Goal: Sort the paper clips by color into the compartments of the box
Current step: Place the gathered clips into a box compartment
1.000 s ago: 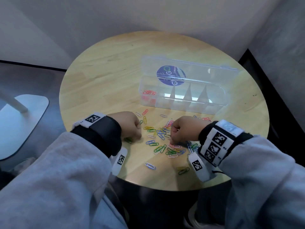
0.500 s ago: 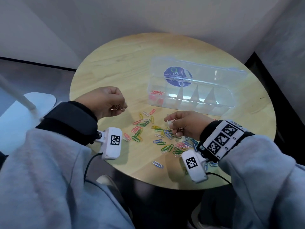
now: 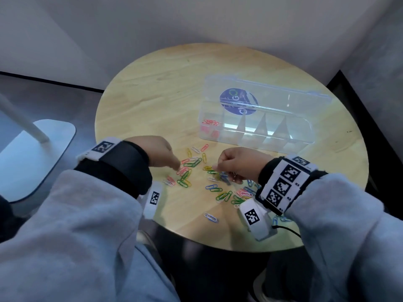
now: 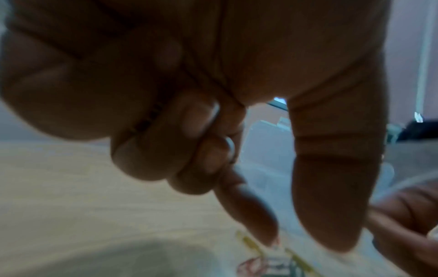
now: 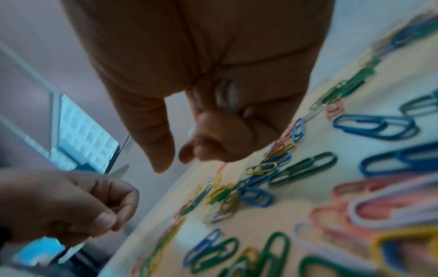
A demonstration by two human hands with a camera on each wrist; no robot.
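Loose paper clips (image 3: 196, 171) in several colours lie on the round wooden table (image 3: 152, 105). My left hand (image 3: 177, 167) reaches into their left side. Its index fingertip (image 4: 267, 238) touches a pink clip and its thumb stands apart. The other fingers are curled, with a thin wire showing among them. My right hand (image 3: 216, 167) hovers over the middle of the clips with thumb and index (image 5: 175, 163) slightly apart. Pale clips (image 5: 225, 93) are tucked under its curled fingers. The clear compartment box (image 3: 257, 147) stands behind with its lid open, and red clips (image 3: 209, 123) lie in its leftmost compartment.
More clips (image 5: 379, 127) spread under and to the right of my right wrist. One clip (image 3: 210, 217) lies alone near the table's front edge. A black cable (image 3: 285, 227) hangs off that edge. A white stand base (image 3: 39, 153) sits on the floor to the left.
My left hand has come down from its raised position at the left and returned to the clips. My right hand has turned knuckles-up over the middle of the clips.
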